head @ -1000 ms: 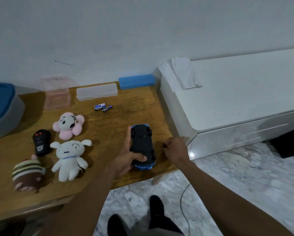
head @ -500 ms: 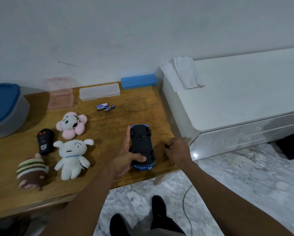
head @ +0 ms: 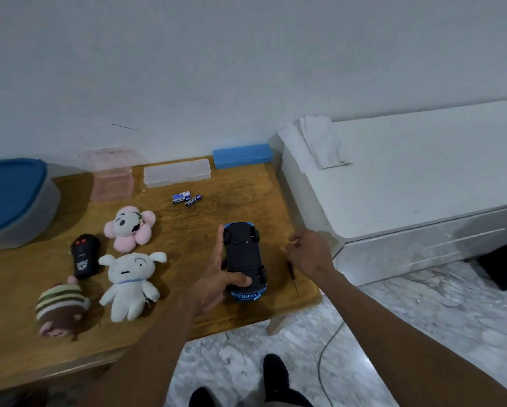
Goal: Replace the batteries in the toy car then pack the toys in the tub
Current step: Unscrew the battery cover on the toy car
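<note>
The blue toy car (head: pixel 244 257) lies upside down on the wooden table (head: pixel 187 218), black underside up. My left hand (head: pixel 217 280) holds it, thumb across the underside and fingers straight along its left side. My right hand (head: pixel 311 254) sits near the table's right edge with fingers curled over the handle end of a thin screwdriver (head: pixel 294 279), whose tip lies on the wood. The grip itself is hidden. Loose batteries (head: pixel 186 198) lie farther back. A grey tub with a blue lid (head: pixel 14 201) stands at the far left.
Left of the car lie a black remote (head: pixel 83 255), a pink plush (head: pixel 130 227), a white plush (head: pixel 130 284) and a striped brown plush (head: pixel 61 309). At the back stand a pink box (head: pixel 111 177), a clear case (head: pixel 177 172) and a blue case (head: pixel 242 155). A white cabinet (head: pixel 407 177) adjoins the table's right side.
My right hand has shifted slightly up and right, and the screwdriver's shaft now shows below it. My left hand and the car have stayed put.
</note>
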Motion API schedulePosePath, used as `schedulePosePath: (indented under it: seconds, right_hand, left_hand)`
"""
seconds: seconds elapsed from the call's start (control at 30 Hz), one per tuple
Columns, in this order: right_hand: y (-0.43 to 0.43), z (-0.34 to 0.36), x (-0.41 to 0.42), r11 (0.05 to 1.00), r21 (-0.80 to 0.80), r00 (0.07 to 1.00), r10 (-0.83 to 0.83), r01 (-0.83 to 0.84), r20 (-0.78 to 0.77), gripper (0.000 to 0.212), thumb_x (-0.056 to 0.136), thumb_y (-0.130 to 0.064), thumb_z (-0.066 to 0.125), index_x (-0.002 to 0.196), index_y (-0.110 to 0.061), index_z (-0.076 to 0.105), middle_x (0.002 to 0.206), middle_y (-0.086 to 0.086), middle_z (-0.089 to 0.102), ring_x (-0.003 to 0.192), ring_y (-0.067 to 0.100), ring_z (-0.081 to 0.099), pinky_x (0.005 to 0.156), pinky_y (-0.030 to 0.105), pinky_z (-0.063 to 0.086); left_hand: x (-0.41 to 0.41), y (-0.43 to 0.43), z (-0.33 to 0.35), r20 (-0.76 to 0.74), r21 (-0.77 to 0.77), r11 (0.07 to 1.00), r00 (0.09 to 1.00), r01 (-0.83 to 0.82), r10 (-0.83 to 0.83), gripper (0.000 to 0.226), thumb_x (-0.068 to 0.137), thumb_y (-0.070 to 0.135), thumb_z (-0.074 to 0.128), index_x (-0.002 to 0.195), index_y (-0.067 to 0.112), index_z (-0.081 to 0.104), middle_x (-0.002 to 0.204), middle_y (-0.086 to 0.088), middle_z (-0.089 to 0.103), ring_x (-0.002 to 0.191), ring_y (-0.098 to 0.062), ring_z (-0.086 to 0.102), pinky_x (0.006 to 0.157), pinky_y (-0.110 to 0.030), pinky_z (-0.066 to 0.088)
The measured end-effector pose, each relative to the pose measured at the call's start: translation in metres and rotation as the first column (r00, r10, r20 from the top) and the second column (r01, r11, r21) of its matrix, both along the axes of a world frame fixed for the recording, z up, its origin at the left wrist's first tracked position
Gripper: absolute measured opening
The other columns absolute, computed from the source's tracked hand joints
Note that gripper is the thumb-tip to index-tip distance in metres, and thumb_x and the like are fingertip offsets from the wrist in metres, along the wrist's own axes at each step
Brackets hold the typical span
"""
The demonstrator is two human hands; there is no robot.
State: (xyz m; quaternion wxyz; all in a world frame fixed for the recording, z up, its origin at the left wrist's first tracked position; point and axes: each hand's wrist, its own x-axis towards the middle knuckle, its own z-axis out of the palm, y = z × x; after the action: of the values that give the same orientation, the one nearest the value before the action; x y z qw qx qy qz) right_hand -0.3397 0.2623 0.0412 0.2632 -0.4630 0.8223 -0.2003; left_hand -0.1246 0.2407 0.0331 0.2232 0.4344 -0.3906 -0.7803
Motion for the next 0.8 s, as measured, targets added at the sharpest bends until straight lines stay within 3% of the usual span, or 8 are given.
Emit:
schedulePosePath:
  seconds: [0.07,0.2,0.3,0.37,0.57,0.8]
  right_hand:
    - [-0.013,0.023,0.011,0.994,-0.082,0.997,0.077,-0.077,0.006,0.018,0.090,-0.023,0.062,0.107,-0.019,0.066,0.102,-0.002,0.068,0.088,0.012,0.062,0.082,0.029,0.053]
    - [-0.036,0.061,0.048,0.919,-0.181,0.935,0.355,-0.351,-0.012,0.012,0.089,-0.022,0.063,0.101,-0.021,0.067,0.091,-0.007,0.062,0.087,0.008,0.056,0.071,0.016,0.041]
    - [-0.052,0.074,0.075,0.846,-0.113,0.852,0.507,-0.521,-0.132,0.028,0.089,-0.027,0.064,0.116,-0.019,0.067,0.112,0.000,0.066,0.101,0.014,0.059,0.087,0.025,0.048]
    - [-0.059,0.081,0.088,0.819,-0.098,0.821,0.549,-0.566,-0.157,0.030,0.091,-0.025,0.062,0.120,-0.019,0.066,0.121,0.003,0.064,0.107,0.016,0.059,0.096,0.032,0.048]
    - [-0.066,0.098,0.116,0.734,-0.056,0.715,0.636,-0.676,-0.290,0.036,0.096,-0.018,0.053,0.130,-0.023,0.059,0.129,0.006,0.060,0.115,0.019,0.055,0.099,0.027,0.040]
    - [-0.071,0.105,0.136,0.752,-0.063,0.742,0.628,-0.656,-0.235,0.031,0.093,-0.019,0.057,0.123,-0.021,0.065,0.125,0.003,0.064,0.113,0.018,0.057,0.096,0.026,0.043]
  left_hand:
    - [0.004,-0.004,0.004,-0.027,0.000,1.000,1.000,-0.004,0.004,0.127,0.067,-0.023,0.067,0.141,0.064,0.011,0.140,-0.005,0.051,0.124,-0.029,0.054,0.100,-0.052,0.047]
    - [0.013,-0.014,0.020,-0.059,-0.061,0.998,0.998,-0.026,0.022,0.126,0.067,-0.023,0.068,0.141,0.063,0.013,0.141,-0.006,0.051,0.125,-0.031,0.054,0.096,-0.052,0.050]
    - [0.023,-0.025,0.032,-0.090,-0.088,0.994,0.995,-0.057,0.049,0.123,0.070,-0.026,0.065,0.142,0.061,0.015,0.141,-0.008,0.051,0.123,-0.034,0.056,0.090,-0.052,0.054]
    - [0.034,-0.032,0.036,-0.106,-0.096,0.993,0.992,-0.071,0.061,0.125,0.068,-0.024,0.069,0.142,0.061,0.017,0.144,-0.010,0.047,0.124,-0.036,0.054,0.091,-0.055,0.052]
    - [0.059,-0.036,0.051,-0.058,-0.153,0.986,0.997,-0.065,0.057,0.126,0.071,-0.027,0.065,0.147,0.056,0.008,0.142,-0.009,0.049,0.124,-0.034,0.054,0.093,-0.053,0.052]
    - [0.075,-0.037,0.054,-0.058,-0.171,0.982,0.996,-0.084,0.075,0.121,0.072,-0.027,0.064,0.146,0.054,0.013,0.142,-0.010,0.049,0.121,-0.034,0.056,0.087,-0.050,0.055]
